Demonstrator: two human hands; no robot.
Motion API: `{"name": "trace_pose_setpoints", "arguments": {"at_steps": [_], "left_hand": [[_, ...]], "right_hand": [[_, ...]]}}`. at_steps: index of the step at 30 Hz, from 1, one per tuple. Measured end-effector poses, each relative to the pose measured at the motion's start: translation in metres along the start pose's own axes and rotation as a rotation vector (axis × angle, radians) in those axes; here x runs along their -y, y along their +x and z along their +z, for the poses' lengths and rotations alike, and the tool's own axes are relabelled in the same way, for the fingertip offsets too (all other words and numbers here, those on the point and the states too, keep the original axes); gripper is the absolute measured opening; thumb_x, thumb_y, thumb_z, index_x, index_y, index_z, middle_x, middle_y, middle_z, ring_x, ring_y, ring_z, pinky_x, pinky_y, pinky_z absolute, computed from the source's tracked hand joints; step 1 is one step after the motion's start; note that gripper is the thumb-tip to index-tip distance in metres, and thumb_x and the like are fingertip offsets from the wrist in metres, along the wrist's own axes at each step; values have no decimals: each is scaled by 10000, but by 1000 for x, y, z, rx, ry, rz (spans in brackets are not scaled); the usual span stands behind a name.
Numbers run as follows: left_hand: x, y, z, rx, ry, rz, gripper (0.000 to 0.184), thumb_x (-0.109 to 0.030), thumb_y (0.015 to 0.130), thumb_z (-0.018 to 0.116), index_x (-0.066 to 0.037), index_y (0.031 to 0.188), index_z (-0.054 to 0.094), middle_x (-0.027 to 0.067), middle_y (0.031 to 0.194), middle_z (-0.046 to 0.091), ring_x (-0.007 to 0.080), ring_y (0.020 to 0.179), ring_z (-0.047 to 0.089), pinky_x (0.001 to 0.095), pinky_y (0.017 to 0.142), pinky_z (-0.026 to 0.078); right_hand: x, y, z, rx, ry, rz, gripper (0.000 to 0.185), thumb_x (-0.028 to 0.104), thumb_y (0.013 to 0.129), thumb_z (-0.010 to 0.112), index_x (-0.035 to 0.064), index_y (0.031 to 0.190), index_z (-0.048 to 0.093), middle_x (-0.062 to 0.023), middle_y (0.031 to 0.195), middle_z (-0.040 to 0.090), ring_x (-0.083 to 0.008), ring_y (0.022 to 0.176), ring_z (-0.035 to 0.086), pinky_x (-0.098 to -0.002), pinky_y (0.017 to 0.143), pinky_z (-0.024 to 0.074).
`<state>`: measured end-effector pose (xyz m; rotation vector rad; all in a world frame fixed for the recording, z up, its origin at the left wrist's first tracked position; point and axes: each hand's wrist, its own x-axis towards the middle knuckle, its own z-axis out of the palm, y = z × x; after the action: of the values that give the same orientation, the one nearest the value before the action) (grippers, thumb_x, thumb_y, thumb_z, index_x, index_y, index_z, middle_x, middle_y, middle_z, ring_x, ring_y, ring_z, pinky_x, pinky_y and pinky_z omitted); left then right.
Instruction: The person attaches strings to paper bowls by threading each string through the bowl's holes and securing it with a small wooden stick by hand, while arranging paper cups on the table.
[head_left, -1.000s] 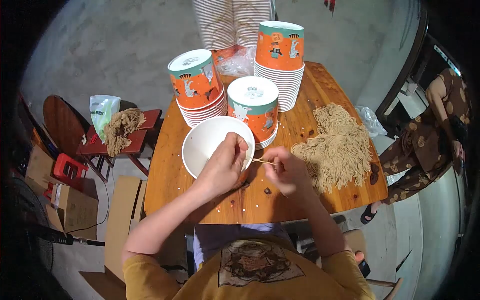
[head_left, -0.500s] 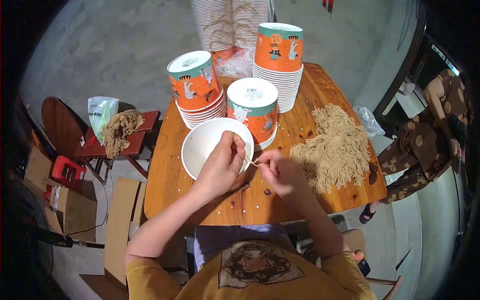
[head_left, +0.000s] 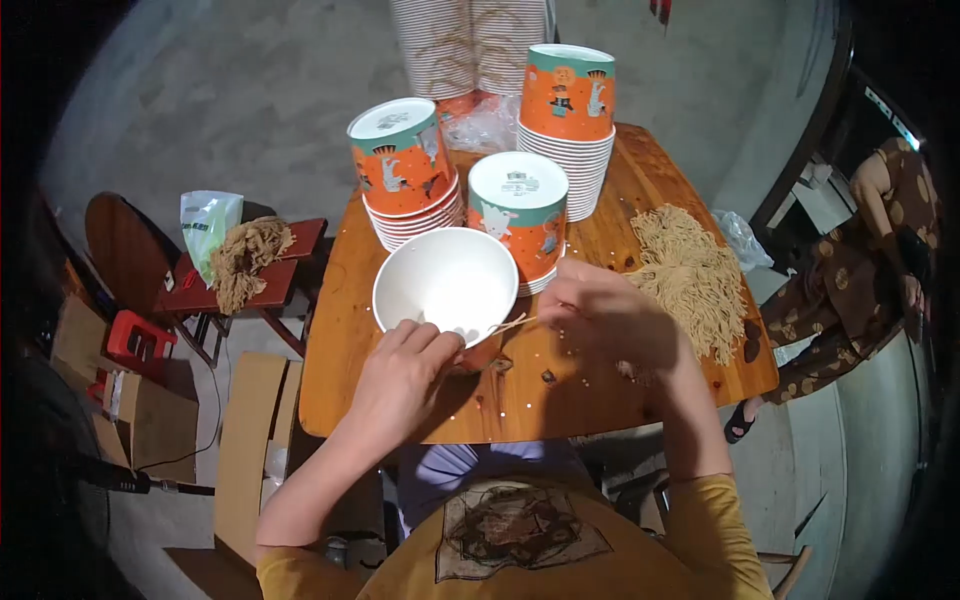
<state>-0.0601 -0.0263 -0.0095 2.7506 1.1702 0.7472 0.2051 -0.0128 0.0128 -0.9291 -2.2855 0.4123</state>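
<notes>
Fingers (head_left: 408, 340) first: on the left hand (head_left: 388, 385) they were bunched close together, clamped over the near rim of an open paper bucket (head_left: 447, 275). That bucket stood mouth up at the near side of the wooden table (head_left: 345, 345), white inside. The right hand (head_left: 612, 312) was off to the right of it, fingers drawn together in a pinch, right at the free end of a thin tan cord (head_left: 513, 323). Honestly couldn't tell whether they had hold of it, since the hand was kinda blurry and shadowed. The cord's other end met the bucket's rim, just right of the left hand.

Behind the bucket were three stacks of upside-down orange and green buckets: a left stack (head_left: 402, 165), a short middle stack (head_left: 520, 215) just behind the open one, and a tall right stack (head_left: 568, 110). Farther back stood some really tall white stacks (head_left: 470, 45), with crumpled clear plastic (head_left: 485, 128) in front of them.

A heap of tan cords (head_left: 690, 275) was spread on the table beyond the right hand. Off to the left, a red bench (head_left: 280, 285) held a plastic bag (head_left: 207, 225) and another tan bundle (head_left: 248, 262). Over on the right, a person (head_left: 845, 280) in brown patterned clothes stood near the table.
</notes>
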Motion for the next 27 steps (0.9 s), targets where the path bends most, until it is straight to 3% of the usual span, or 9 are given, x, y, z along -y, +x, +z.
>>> {"name": "trace_pose_setpoints", "arguments": {"at_steps": [1, 2, 4, 6, 11, 13, 16, 20, 27], "left_hand": [[4, -4, -2, -13, 7, 35, 156, -53, 780, 617, -53, 934, 593, 97, 823, 559, 298, 832, 544, 394, 735, 454], [7, -6, -4, -14, 11, 28, 156, -53, 780, 617, -53, 934, 593, 97, 823, 559, 298, 832, 544, 394, 735, 454], [13, -9, -9, 20, -4, 76, 224, -25, 729, 599, -58, 950, 576, 93, 901, 545, 284, 940, 539, 391, 826, 439], [19, -11, -11, 22, -54, 95, 229, -24, 730, 600, -59, 955, 574, 94, 919, 542, 286, 965, 534, 392, 846, 435], [42, -16, -14, 4, -157, 147, 190, -47, 778, 599, -55, 966, 571, 92, 948, 544, 297, 995, 527, 393, 875, 423], [42, -14, -15, 7, -243, 151, 148, -117, 829, 608, -41, 947, 564, 108, 948, 552, 310, 984, 527, 397, 885, 411], [23, -12, -14, -52, -306, -86, 225, -221, 845, 629, -17, 895, 548, 147, 912, 575, 336, 937, 538, 408, 871, 397], [9, -2, 6, -195, -228, -200, 183, -180, 853, 609, -12, 842, 538, 143, 765, 589, 333, 845, 567, 414, 875, 393], [8, -1, 11, -193, -157, -220, 121, -112, 839, 569, -14, 788, 517, 128, 687, 566, 296, 754, 574, 424, 941, 366]], "right_hand": [[4, 6, -9, 104, 26, -9, 144, 154, 904, 508, 41, 834, 563, -103, 778, 492, -270, 746, 526, -353, 664, 438], [-1, 13, -6, 107, 30, -15, 144, 154, 904, 508, 41, 834, 563, -103, 778, 492, -270, 746, 526, -353, 664, 438], [-3, 29, 7, 8, -13, -168, 140, 149, 868, 568, 13, 837, 575, -89, 773, 516, -256, 746, 536, -341, 649, 443], [3, 43, 20, -43, -92, -247, 159, 171, 886, 548, 21, 839, 574, -111, 778, 521, -282, 757, 548, -376, 657, 455], [1, 63, 54, -57, 64, 23, 139, 161, 880, 561, 26, 905, 586, -175, 807, 597, -340, 799, 589, -427, 674, 461], [-1, 62, 67, -129, 50, -65, 126, 161, 875, 577, 38, 905, 574, -172, 770, 613, -355, 756, 602, -431, 637, 470], [3, 60, 76, -163, 7, -62, 111, 156, 859, 605, 55, 888, 569, -155, 723, 618, -355, 702, 615, -432, 575, 480], [13, 56, 85, -227, -6, -22, 102, 146, 863, 597, 60, 877, 544, -149, 685, 618, -350, 669, 621, -431, 551, 484], [22, 56, 85, -194, -182, 168, 142, 190, 885, 572, 50, 874, 545, -169, 682, 612, -365, 667, 617, -441, 546, 485]]}}
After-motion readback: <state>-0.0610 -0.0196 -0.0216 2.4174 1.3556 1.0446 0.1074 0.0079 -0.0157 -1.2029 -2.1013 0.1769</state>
